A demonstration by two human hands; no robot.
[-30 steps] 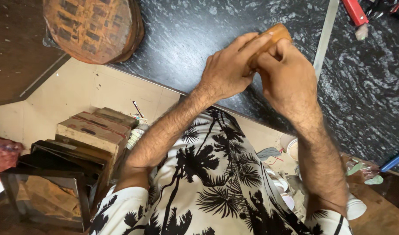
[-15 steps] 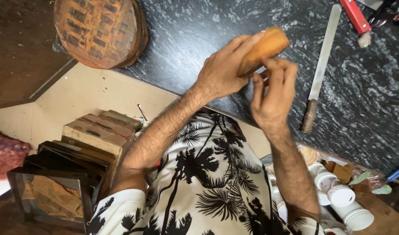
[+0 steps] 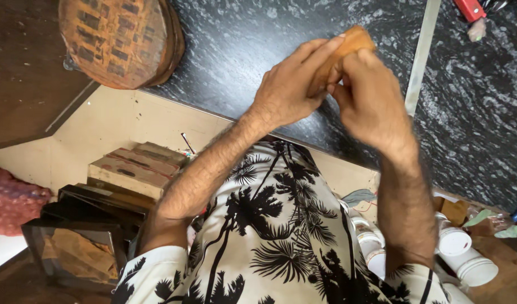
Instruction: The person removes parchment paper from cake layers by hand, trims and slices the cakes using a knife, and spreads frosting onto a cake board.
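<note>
Above the black speckled worktop (image 3: 241,50), both hands meet around a small rounded orange-brown piece (image 3: 351,45), seemingly wood, held up in the air rather than resting on the stone. The left hand (image 3: 289,90) has its grip clamped on the piece, fingers stretched along its near side and curling over its top edge. The right hand (image 3: 374,101) presses against the piece from the other side, thumb and fingers bunched at its lower end, though how tightly they pinch it cannot be told. A long pale flat strip (image 3: 420,56) lies on the worktop just beyond the right hand. A round basket-like wooden thing (image 3: 117,39) with a chequered pattern sits at the worktop's far left. Below, stacked dark frames (image 3: 89,214) stand by the left elbow, and white lidded tubs (image 3: 461,253) cluster near the right forearm.
</note>
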